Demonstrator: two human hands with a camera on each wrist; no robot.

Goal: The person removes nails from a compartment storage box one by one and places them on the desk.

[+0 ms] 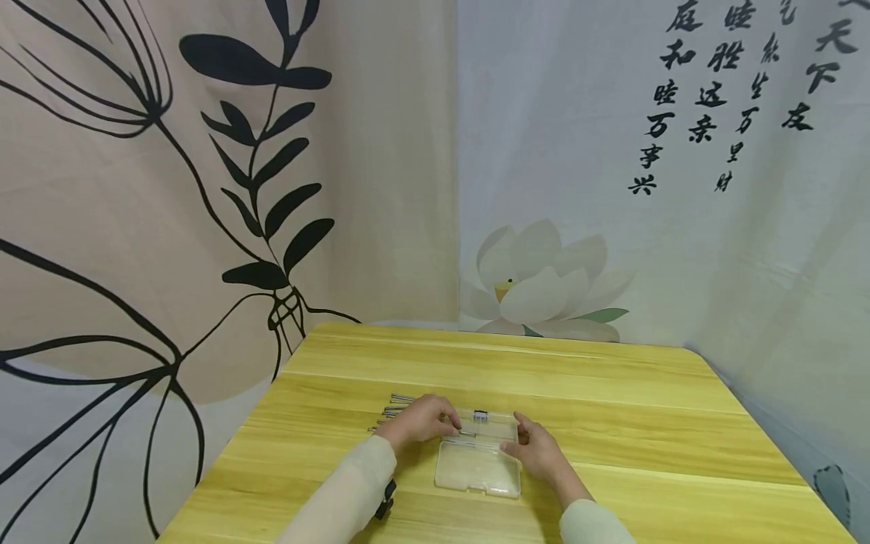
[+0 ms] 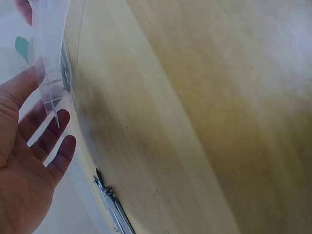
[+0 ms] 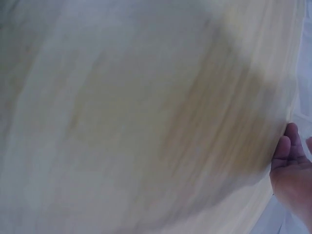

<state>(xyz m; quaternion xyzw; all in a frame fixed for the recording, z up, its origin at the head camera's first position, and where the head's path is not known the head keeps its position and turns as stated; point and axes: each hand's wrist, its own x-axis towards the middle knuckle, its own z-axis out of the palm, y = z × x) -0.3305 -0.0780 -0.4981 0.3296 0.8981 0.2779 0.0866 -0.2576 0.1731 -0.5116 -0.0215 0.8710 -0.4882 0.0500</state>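
Note:
A clear plastic box [image 1: 478,468] lies opened out on the table, its two halves one behind the other. My left hand [image 1: 423,420] is at the box's left side, fingertips over the rear half, beside a thin metal nail [image 1: 467,434]. In the left wrist view, the thumb and fingers of the left hand [image 2: 29,141] stand apart around the clear plastic, partly seen through it; nails [image 2: 65,73] show inside. My right hand [image 1: 540,451] holds the right edge of the box between thumb and fingers. In the right wrist view the box is hidden.
Several loose nails [image 1: 394,412] lie on the wooden table [image 1: 612,408] to the left of the box, partly behind the left hand. A small blue-and-white piece [image 1: 480,415] sits at the rear half's far edge. A printed curtain [image 1: 394,189] hangs behind the table.

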